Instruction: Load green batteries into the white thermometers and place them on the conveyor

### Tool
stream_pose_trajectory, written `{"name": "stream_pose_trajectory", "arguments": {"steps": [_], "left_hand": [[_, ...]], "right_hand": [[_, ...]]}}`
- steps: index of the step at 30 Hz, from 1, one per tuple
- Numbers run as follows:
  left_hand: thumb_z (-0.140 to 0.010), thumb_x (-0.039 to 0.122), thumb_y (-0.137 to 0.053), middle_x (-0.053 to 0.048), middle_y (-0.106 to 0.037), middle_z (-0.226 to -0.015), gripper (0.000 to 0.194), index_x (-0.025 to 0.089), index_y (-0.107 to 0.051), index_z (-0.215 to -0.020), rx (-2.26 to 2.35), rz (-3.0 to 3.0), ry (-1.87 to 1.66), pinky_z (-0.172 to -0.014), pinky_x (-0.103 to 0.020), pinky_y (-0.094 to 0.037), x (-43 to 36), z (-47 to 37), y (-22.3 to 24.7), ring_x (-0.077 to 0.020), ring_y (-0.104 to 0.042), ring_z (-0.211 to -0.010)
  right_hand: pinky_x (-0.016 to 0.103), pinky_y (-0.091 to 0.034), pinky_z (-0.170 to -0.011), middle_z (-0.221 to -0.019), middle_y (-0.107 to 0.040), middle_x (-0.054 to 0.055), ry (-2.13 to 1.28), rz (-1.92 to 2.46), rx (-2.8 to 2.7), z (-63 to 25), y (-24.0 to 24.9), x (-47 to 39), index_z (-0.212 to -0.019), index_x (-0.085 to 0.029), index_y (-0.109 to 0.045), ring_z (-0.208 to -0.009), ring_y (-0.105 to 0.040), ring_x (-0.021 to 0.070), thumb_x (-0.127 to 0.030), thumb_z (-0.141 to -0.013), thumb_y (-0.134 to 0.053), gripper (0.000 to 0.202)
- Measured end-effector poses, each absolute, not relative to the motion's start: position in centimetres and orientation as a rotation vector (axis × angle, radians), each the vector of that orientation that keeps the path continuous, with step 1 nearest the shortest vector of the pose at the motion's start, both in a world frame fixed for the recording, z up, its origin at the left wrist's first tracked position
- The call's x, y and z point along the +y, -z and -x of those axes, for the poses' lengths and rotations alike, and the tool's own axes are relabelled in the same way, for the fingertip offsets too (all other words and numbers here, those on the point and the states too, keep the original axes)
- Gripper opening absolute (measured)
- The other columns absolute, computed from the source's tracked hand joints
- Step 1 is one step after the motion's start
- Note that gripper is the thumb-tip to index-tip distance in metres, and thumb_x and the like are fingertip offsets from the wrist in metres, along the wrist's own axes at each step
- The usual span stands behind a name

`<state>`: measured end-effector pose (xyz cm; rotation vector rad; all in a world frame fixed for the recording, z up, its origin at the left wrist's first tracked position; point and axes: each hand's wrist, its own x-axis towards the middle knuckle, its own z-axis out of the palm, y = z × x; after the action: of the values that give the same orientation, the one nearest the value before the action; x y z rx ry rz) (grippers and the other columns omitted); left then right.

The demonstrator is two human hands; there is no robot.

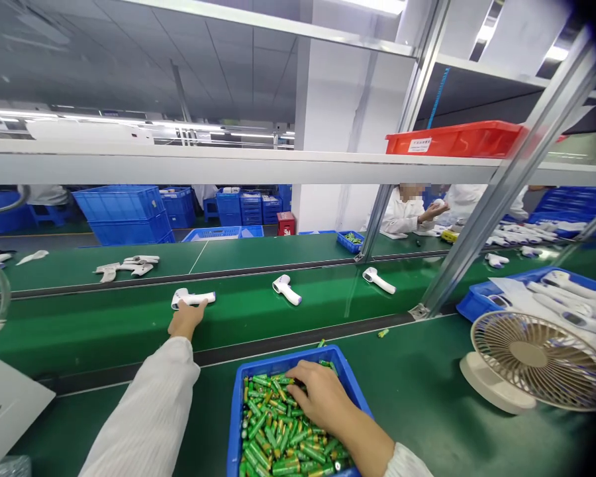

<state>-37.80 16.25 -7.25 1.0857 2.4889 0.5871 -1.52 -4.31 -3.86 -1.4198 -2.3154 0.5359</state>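
On the green conveyor belt, my left hand [185, 320] reaches forward and grips a white handheld infrared thermometer [198, 299] that lies on its side. My right hand [322, 394] is down in a blue bin [236, 404] heaped with green batteries [278, 430]. Its thumb and fingers curl in on batteries at the top of the pile, and the fingertips are partly hidden among them. Further along the belt lie two more thermometers, one [287, 289] in the middle and one [379, 280] to the right.
A beige fan [531, 358] stands at right, before a blue crate [477, 295] of thermometers. One loose battery [383, 333] lies on the bench. White casing parts [129, 266] lie across the belt. A metal post [496, 179] and shelf [228, 165] cross the view. A co-worker [402, 212] sits opposite.
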Motion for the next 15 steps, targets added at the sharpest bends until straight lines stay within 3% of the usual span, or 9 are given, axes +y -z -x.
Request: {"name": "stream_pose_trajectory", "arguments": {"steps": [4,9,15], "left_hand": [[-0.086,0.06,-0.042,-0.022,-0.051,-0.134,0.065,0.018,-0.045,-0.136,2.375,-1.284,-0.534,-0.095,-0.055,-0.038,16.9,35.7,7.2,-0.0398,-0.051,-0.119],[-0.092,0.055,-0.04,-0.015,-0.055,-0.128,0.057,0.016,-0.047,-0.133,2.324,-1.34,-0.493,-0.097,-0.051,-0.039,18.2,35.6,7.1,-0.0277,-0.055,-0.113],[-0.086,0.054,-0.047,-0.019,-0.062,-0.112,0.048,0.02,-0.056,-0.118,2.27,-1.408,-0.534,-0.082,-0.052,-0.045,19.8,36.2,6.8,-0.0358,-0.062,-0.098]], "right_hand": [[0.026,-0.04,-0.073,-0.09,-0.068,0.0,-0.553,1.336,-2.239,1.4,4.1,-4.3,-0.101,-0.026,-0.065,-0.086,-0.063,0.0181,-0.021,-0.087,-0.053,0.019],[0.024,-0.034,-0.062,-0.075,-0.065,-0.001,-0.522,1.322,-2.217,1.4,4.5,-4.3,-0.094,-0.024,-0.06,-0.069,-0.06,0.0164,-0.016,-0.086,-0.047,0.017],[0.025,-0.026,-0.055,-0.064,-0.058,-0.003,-0.406,1.363,-2.219,1.3,4.6,-4.2,-0.087,-0.024,-0.057,-0.058,-0.054,0.0151,-0.007,-0.079,-0.043,0.023]]}}
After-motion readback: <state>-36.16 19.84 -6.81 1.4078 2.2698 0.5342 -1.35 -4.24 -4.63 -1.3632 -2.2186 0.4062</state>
